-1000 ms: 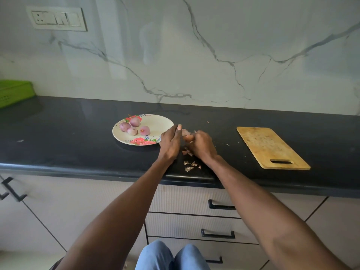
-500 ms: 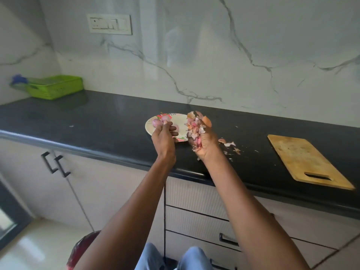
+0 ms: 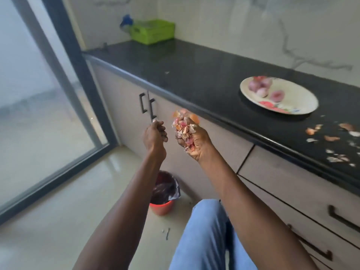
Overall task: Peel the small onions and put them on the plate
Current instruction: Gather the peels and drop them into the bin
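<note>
On plate (image 3: 303, 98): 4 peeled onions (image 3: 261, 85)

**Surfaces and finishes**

The countertop (image 3: 194, 78) is dark polished stone, glossy; the wall (image 3: 253, 32) behind it is veined marble, smooth and shiny; the floor (image 3: 58, 211) is pale glossy tile; the plate (image 3: 296, 98) looks glazed, with a printed flower pattern; the onion skins (image 3: 184, 126) are thin, dry and papery; the green basket (image 3: 153, 31) is plastic; the red bin (image 3: 162, 206) is plastic, lined with a dark, shiny bag; the cabinet handles (image 3: 148, 107) are matt black.
</note>
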Demonstrator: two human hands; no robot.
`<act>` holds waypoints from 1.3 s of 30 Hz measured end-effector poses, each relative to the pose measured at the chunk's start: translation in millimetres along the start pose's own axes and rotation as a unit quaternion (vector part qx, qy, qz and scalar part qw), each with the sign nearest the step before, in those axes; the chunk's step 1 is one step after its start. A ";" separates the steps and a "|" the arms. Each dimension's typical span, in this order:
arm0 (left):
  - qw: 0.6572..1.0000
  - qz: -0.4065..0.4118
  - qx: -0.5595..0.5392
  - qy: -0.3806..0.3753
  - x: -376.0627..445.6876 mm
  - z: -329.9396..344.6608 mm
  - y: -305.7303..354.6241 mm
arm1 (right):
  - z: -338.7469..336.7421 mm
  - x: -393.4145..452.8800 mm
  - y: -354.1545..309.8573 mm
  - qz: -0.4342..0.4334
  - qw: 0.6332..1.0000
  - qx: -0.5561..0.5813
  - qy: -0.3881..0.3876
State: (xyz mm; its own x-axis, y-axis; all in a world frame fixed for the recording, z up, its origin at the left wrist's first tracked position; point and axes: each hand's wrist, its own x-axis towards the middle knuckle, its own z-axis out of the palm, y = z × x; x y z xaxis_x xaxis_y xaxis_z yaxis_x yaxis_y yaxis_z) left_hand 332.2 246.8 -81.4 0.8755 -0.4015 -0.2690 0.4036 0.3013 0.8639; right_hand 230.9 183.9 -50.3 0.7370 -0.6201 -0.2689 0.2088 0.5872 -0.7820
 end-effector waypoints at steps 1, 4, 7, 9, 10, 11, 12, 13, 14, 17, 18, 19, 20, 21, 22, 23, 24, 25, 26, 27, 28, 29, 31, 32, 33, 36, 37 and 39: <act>1.000 -0.002 0.013 0.018 9.8 -11.7 -4.5 | 0.4 7.0 13.1 0.025 1.000 -0.011 0.015; 0.996 -0.029 0.047 0.066 39.7 -45.7 -27.7 | -5.1 32.3 56.4 0.081 0.994 -0.049 0.051; 0.990 -0.056 0.084 0.100 70.5 -71.4 -63.1 | -22.7 69.6 97.6 0.122 0.985 -0.087 0.088; 0.981 -0.072 0.143 0.108 88.5 -89.2 -90.6 | -39.3 91.1 119.8 0.142 0.978 -0.106 0.107; 0.974 -0.078 0.188 0.101 100.9 -99.2 -108.8 | -48.0 104.7 131.3 0.154 0.976 -0.111 0.110; 0.961 -0.083 0.249 0.083 111.4 -108.9 -125.4 | -58.2 117.9 141.3 0.161 0.973 -0.117 0.116; 0.943 -0.090 0.315 0.064 121.9 -118.6 -142.1 | -68.8 132.2 151.8 0.170 0.970 -0.123 0.121; 0.919 -0.102 0.379 0.039 130.5 -128.9 -158.8 | -80.3 144.9 161.0 0.176 0.967 -0.132 0.131; 0.896 -0.113 0.428 0.011 134.8 -135.5 -170.1 | -89.7 155.8 168.4 0.183 0.963 -0.141 0.138; 0.837 -0.105 0.529 -0.091 157.3 -153.4 -213.9 | -121.1 193.0 196.7 0.211 0.950 -0.178 0.145; 0.819 -0.093 0.551 -0.128 164.5 -157.9 -225.9 | -129.3 202.4 204.4 0.221 0.945 -0.192 0.148; 0.802 -0.085 0.569 -0.163 170.9 -161.9 -237.5 | -135.8 210.1 211.1 0.228 0.940 -0.204 0.152; 0.777 -0.075 0.595 -0.192 180.0 -165.7 -252.1 | -142.3 219.8 220.9 0.236 0.936 -0.211 0.154; 0.747 -0.061 0.625 -0.220 188.0 -166.7 -264.9 | -147.2 227.5 229.2 0.239 0.933 -0.220 0.157; 0.711 -0.053 0.656 -0.248 194.7 -167.4 -277.5 | -151.9 235.3 239.7 0.244 0.930 -0.226 0.159; 0.673 -0.052 0.688 -0.267 203.7 -172.6 -293.0 | -157.0 242.0 250.0 0.248 0.926 -0.233 0.163; 0.636 -0.054 0.717 -0.281 206.9 -173.6 -300.7 | -160.0 246.0 257.5 0.251 0.925 -0.234 0.163; 0.608 -0.065 0.736 -0.291 214.9 -181.6 -315.5 | -162.4 250.2 266.3 0.255 0.923 -0.237 0.161; 0.586 -0.072 0.747 -0.304 219.2 -187.0 -324.3 | -163.7 254.0 272.4 0.254 0.922 -0.248 0.156; 0.583 -0.086 0.745 -0.313 220.5 -191.3 -328.9 | -165.7 256.8 278.8 0.255 0.918 -0.264 0.149; 0.576 -0.099 0.744 -0.324 221.2 -194.2 -330.5 | -166.0 258.2 283.0 0.256 0.915 -0.277 0.144; 0.585 -0.110 0.732 -0.330 219.2 -195.5 -329.0 | -165.7 258.9 286.7 0.257 0.913 -0.285 0.140; 0.588 -0.156 0.722 -0.330 216.6 -198.9 -326.8 | -165.0 260.5 295.0 0.251 0.914 -0.288 0.134; 0.580 -0.175 0.724 -0.330 214.7 -203.1 -325.7 | -164.9 262.6 300.5 0.240 0.914 -0.298 0.134; 0.570 -0.195 0.725 -0.334 213.1 -209.1 -324.9 | -165.3 265.1 305.2 0.220 0.908 -0.331 0.134; 0.539 -0.231 0.728 -0.356 204.2 -224.1 -315.9 | -160.8 273.2 314.7 0.133 0.854 -0.483 0.136; 0.530 -0.242 0.727 -0.362 204.6 -230.6 -315.8 | -158.6 275.6 319.5 0.107 0.845 -0.508 0.131; 0.520 -0.246 0.731 -0.367 204.9 -232.7 -308.8 | -158.1 276.0 329.0 0.063 0.837 -0.531 0.113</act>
State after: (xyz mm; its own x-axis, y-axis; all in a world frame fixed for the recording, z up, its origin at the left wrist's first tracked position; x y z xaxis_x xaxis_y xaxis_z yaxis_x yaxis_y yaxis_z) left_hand 448.8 272.8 -502.4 0.2070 -0.5028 -0.8392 -0.5725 -0.7579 0.3129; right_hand 401.3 123.7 -470.7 0.5453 -0.7409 -0.3921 -0.6393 -0.0651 -0.7662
